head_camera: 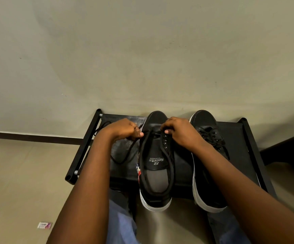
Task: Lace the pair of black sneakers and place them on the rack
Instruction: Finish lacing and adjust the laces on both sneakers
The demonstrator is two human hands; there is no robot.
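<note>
Two black sneakers with white soles stand on the black rack (237, 131), toes toward the wall. The left sneaker (156, 173) is mostly unlaced, its tongue and grey insole showing. My left hand (123, 129) pinches one end of the black lace (125, 155) beside the shoe's left eyelets. My right hand (179, 131) pinches the other end over the right eyelets. Slack lace loops down across the rack and around the shoe's opening. The right sneaker (207, 131) is laced, partly hidden behind my right forearm.
The rack stands against a beige wall (142, 59) with a dark skirting strip (28, 137). My knees in blue jeans (121, 224) are right below the rack's front edge. A small pink and white packet (44, 225) lies on the tiled floor at lower left.
</note>
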